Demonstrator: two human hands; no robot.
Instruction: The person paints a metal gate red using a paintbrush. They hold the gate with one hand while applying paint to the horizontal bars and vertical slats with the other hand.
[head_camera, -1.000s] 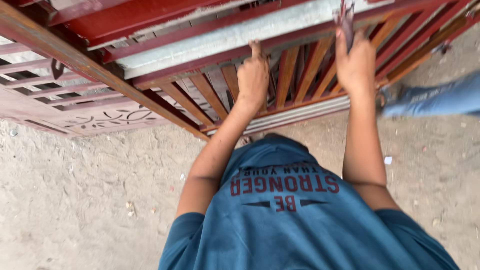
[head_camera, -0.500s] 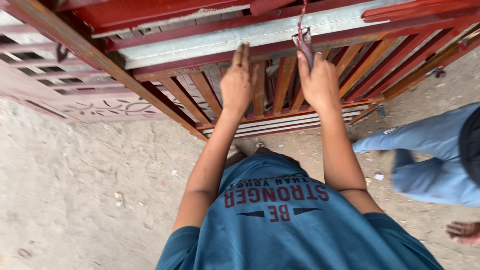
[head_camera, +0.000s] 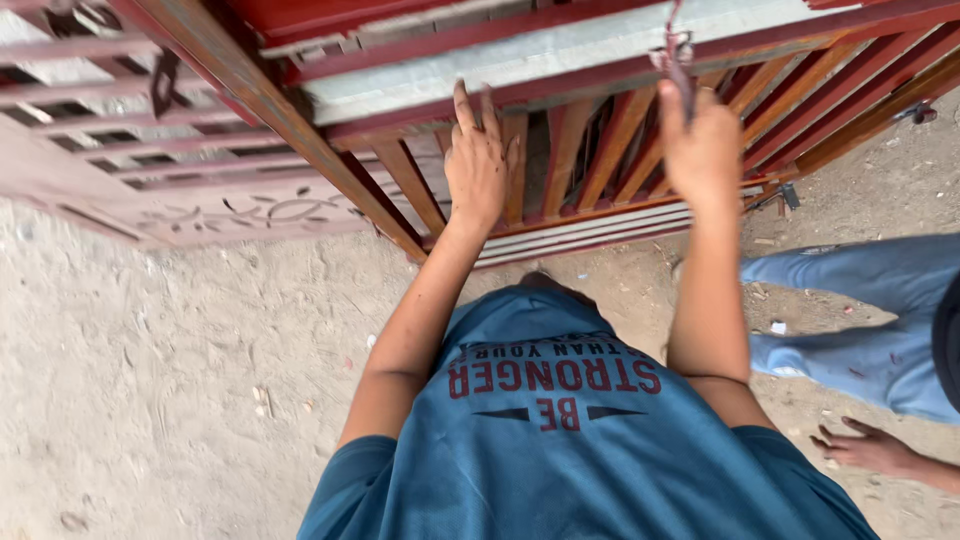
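Observation:
My left hand (head_camera: 478, 160) lies flat, fingers spread, against the upright bars of a red-painted metal gate (head_camera: 590, 150) that leans in front of me. Further right, my right hand (head_camera: 702, 150) is closed around a thin, dark, red-stained tool (head_camera: 678, 55) that sticks up past the gate's grey cross rail (head_camera: 520, 55). I cannot tell what kind of tool it is. My blue printed T-shirt (head_camera: 560, 440) fills the lower middle of the view.
A pale pinkish gate panel with scroll ornament (head_camera: 200, 200) lies at the left. Sandy ground (head_camera: 150, 380) spreads below it. Another person in blue jeans (head_camera: 860, 320) stands close at the right, one hand (head_camera: 868, 448) hanging low.
Both my hands have slid a little lower on the gate. The person in jeans has come further into view at the right, and their hand now shows.

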